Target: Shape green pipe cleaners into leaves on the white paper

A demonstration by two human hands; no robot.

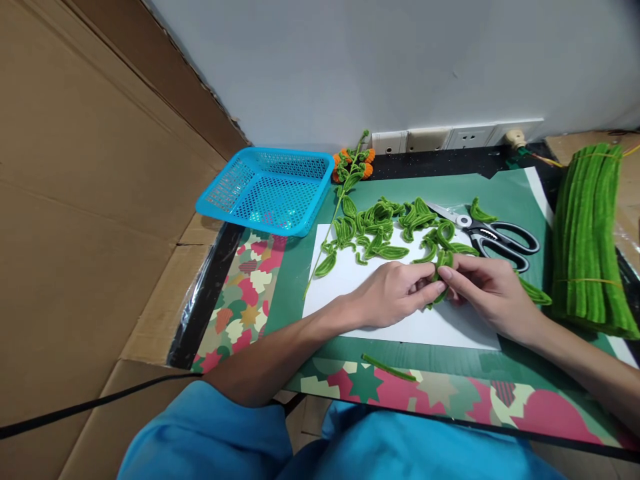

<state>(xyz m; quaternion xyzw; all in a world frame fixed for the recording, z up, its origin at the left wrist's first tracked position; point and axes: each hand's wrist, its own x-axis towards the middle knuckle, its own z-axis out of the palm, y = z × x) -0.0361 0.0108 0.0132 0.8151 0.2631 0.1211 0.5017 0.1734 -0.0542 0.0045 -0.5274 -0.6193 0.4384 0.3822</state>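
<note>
Over a white sheet of paper (350, 277), my left hand (395, 293) and my right hand (487, 290) meet, both pinching the same green pipe-cleaner piece (440, 267). Its bent loop shows between the fingertips. Just beyond the hands lies a pile of bent green pipe-cleaner leaves (385, 230). A finished stem with orange flowers and green leaves (345, 193) runs along the paper's left side.
A blue plastic basket (267, 190) stands at the back left. Black-handled scissors (493, 233) lie right of the pile. A thick bundle of straight green pipe cleaners (590, 240) lies at the far right. One loose green piece (387, 368) rests near the front edge. Cardboard walls stand at left.
</note>
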